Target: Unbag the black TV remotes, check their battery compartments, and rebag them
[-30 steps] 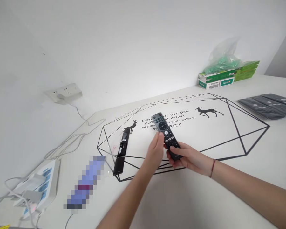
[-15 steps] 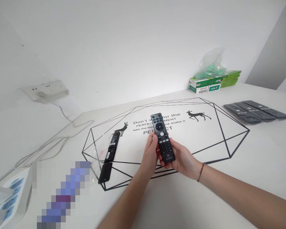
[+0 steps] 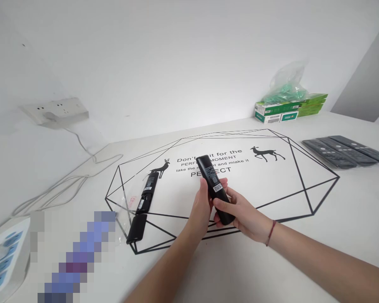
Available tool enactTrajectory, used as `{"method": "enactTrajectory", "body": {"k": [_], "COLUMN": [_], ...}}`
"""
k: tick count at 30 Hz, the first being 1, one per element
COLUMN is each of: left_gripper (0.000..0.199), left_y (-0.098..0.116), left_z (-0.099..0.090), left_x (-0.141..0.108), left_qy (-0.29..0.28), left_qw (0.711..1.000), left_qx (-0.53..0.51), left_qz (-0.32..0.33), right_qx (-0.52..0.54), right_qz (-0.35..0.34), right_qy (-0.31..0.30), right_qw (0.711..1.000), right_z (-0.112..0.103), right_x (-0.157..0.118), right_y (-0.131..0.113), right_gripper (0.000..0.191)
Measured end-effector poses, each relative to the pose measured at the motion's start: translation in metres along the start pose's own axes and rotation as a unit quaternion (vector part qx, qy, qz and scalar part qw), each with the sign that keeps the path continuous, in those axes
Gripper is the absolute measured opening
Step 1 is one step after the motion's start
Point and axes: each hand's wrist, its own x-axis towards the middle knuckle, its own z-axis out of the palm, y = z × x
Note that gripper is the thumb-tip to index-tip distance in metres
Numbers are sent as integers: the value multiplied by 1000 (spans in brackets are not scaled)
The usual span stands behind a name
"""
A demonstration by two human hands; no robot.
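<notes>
A black remote control (image 3: 212, 176) is held above the table with its labelled back facing me. My left hand (image 3: 202, 206) grips its left side, the thumb along the edge. My right hand (image 3: 236, 208) wraps round the lower right, its thumb lying across the back near the bottom. To the left, another remote control (image 3: 149, 189) lies face down on the table, its battery compartment uncovered. A loose black battery cover (image 3: 137, 228) lies just below it, beside a clear plastic bag (image 3: 126, 206).
Several wrapped remotes (image 3: 344, 149) lie side by side at the right. Green and white boxes (image 3: 276, 112) under a plastic bag (image 3: 287, 86) stand by the wall. At the left are a wall socket (image 3: 58, 111), grey cables (image 3: 63, 191), a white power strip (image 3: 11, 256) and a pixelated patch.
The remote has been turned over: its button side faced me before, and now its back does. My right thumb has come onto the back. The view has shifted slightly left.
</notes>
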Motion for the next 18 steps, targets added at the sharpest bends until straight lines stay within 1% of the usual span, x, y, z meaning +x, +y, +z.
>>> {"method": "enactTrajectory", "body": {"k": [2, 4, 8, 10, 13, 18], "left_gripper": [64, 60, 65, 68, 68, 64], "left_y": [2, 4, 7, 7, 8, 10], "left_z": [0, 0, -2, -2, -1, 0], "left_x": [-2, -3, -3, -3, -3, -4], "left_qy": [-10, -10, -7, -9, -13, -20], "left_qw": [1000, 1000, 1000, 999, 998, 998], "left_qx": [12, 17, 13, 17, 14, 6], "left_qz": [-5, -9, -18, -38, -68, -67], "right_qx": [-23, -45, -89, -95, -92, -105], "right_qz": [0, 9, 26, 10, -16, -45], "right_qy": [-1, 0, -7, -12, -13, -30], "right_qw": [1000, 999, 996, 995, 996, 993], "right_z": [1, 2, 4, 4, 2, 1], "right_x": [0, -1, -3, -3, -1, -1], "right_y": [0, 1, 2, 4, 6, 8], "right_gripper": [46, 44, 46, 44, 41, 39]}}
